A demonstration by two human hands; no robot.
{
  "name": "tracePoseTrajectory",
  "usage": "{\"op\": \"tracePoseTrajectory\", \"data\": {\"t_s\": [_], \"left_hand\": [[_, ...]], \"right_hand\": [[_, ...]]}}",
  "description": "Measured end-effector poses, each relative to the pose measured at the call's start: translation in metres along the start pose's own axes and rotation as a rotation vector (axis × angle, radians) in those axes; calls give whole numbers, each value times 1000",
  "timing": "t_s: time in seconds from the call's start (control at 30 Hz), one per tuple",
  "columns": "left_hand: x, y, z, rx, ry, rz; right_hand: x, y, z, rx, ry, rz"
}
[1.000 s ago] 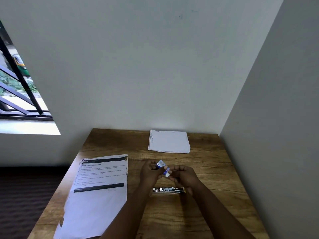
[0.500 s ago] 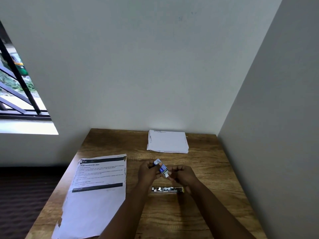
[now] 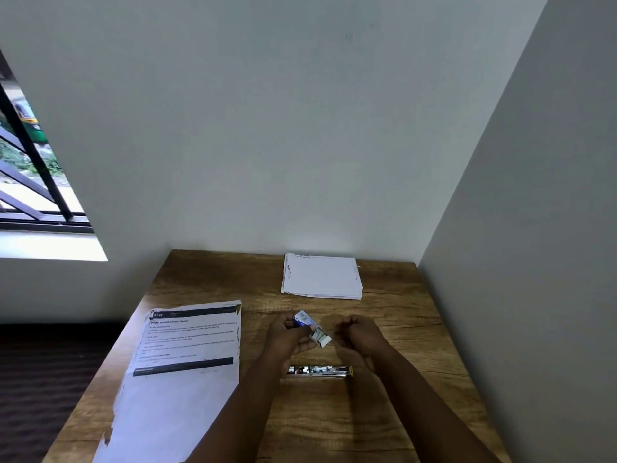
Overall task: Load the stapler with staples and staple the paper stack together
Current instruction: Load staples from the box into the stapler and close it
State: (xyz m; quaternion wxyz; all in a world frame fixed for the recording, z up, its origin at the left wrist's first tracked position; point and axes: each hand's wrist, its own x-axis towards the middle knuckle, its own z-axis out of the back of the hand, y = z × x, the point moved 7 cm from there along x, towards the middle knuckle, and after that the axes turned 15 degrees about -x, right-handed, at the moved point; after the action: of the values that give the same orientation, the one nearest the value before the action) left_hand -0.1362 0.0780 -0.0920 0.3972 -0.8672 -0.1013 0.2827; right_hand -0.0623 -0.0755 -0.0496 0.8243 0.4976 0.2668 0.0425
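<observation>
Window (image 3: pixel 30 182), far left, barred. Printed sheet (image 3: pixel 187 362), left half of the wooden table (image 3: pixel 417 345), overhanging the near edge. Left hand (image 3: pixel 288 335), centre, fingers pinching a small blue-and-white staple box (image 3: pixel 312 327), its tray slid out toward the right. Stapler (image 3: pixel 320 370), lying flat just near of both hands, untouched. Paper stack (image 3: pixel 322 277), far centre, against the wall. Right hand (image 3: pixel 362 335), just right of the box, fingers curled; whether they pinch anything cannot be told.

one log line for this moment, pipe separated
step: opening staple box | left hand: holds box, tray slid out | right hand: off box, closed | stapler: open on table | paper stack: untouched
</observation>
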Motion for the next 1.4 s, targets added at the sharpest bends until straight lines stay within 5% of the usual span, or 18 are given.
{"op": "tracePoseTrajectory", "data": {"t_s": [0.23,0.47,1.07,1.4], "left_hand": [[-2,3,-4,-18,11,14],[-6,1,-11,-26,94,-10],[-5,8,-13,-44,59,43],[2,7,-8,-42,27,21]], "right_hand": [[-7,34,-3,-163,-86,382],[-16,39,-7,-463,-193,562],[-16,39,3,-649,-262,647],[-10,21,6,-645,-83,568]]}}
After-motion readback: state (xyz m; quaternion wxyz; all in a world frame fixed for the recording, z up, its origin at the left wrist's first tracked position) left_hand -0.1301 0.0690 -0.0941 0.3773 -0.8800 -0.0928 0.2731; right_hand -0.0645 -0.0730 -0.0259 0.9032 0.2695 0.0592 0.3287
